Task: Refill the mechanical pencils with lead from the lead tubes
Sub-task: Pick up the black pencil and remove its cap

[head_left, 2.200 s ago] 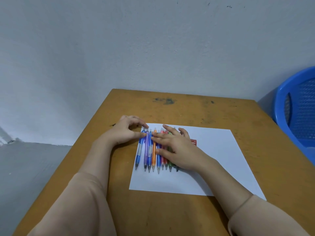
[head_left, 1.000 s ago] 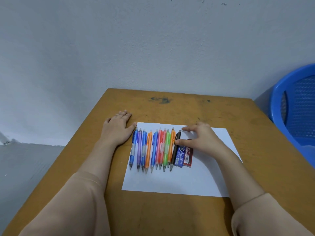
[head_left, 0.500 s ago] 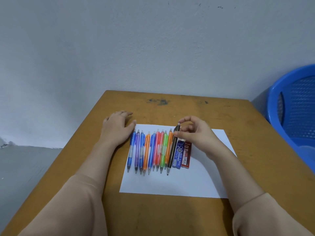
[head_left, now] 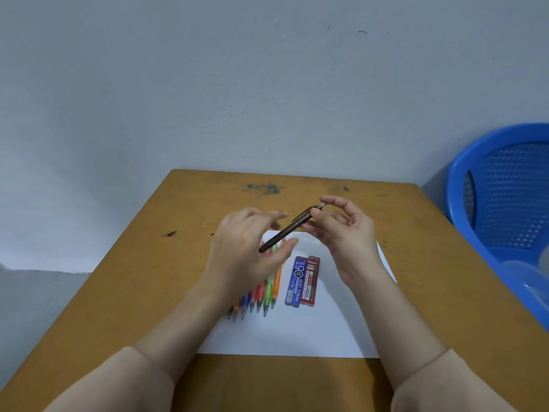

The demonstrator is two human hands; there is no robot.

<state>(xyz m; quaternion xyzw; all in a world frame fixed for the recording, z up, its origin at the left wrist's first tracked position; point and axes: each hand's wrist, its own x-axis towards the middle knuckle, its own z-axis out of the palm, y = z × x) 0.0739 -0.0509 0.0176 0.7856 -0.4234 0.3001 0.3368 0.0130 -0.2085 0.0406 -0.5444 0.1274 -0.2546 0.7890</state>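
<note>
My right hand holds a black mechanical pencil by its cap end, pinched between thumb and fingers, lifted above the white paper with its tip pointing down-left. My left hand hovers just left of the pencil's tip with fingers spread; whether it touches the pencil I cannot tell. Several coloured mechanical pencils lie side by side on the paper, partly hidden under my left hand. A blue lead tube and a red lead tube lie next to them on the right.
The paper lies on a brown wooden table that stands against a grey wall. A blue plastic basket stands beyond the table's right edge.
My right hand has lifted the black pencil off the paper. My left hand has left the table and risen over the row of coloured pencils toward the black pencil's tip.
</note>
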